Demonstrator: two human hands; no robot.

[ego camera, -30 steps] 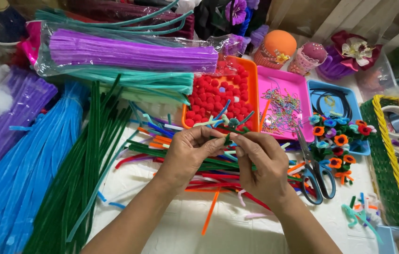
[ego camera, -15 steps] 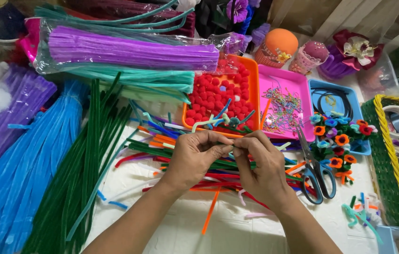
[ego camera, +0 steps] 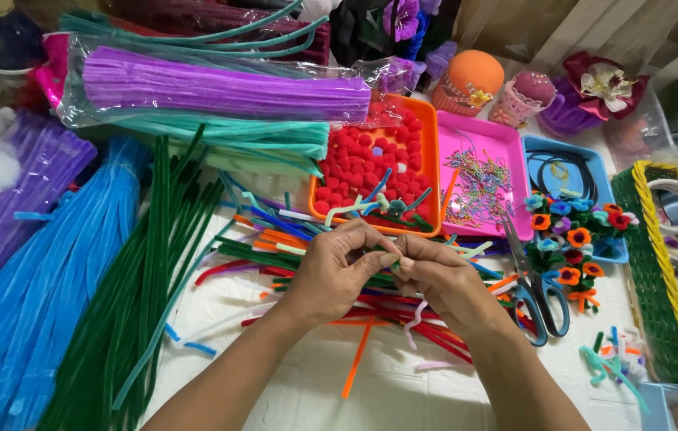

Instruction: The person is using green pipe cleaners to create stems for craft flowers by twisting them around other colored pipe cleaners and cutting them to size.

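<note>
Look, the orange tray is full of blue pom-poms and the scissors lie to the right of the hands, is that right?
Not quite. The pom-poms in the orange tray are red, not blue, as the head view shows. The rest holds: the scissors do lie to the right of the left hand and right hand.

pipe cleaners: fuzzy, matt
pompoms: soft, fluffy
trays: glossy plastic
scissors: metal blades, plastic handles
basket: woven
</note>
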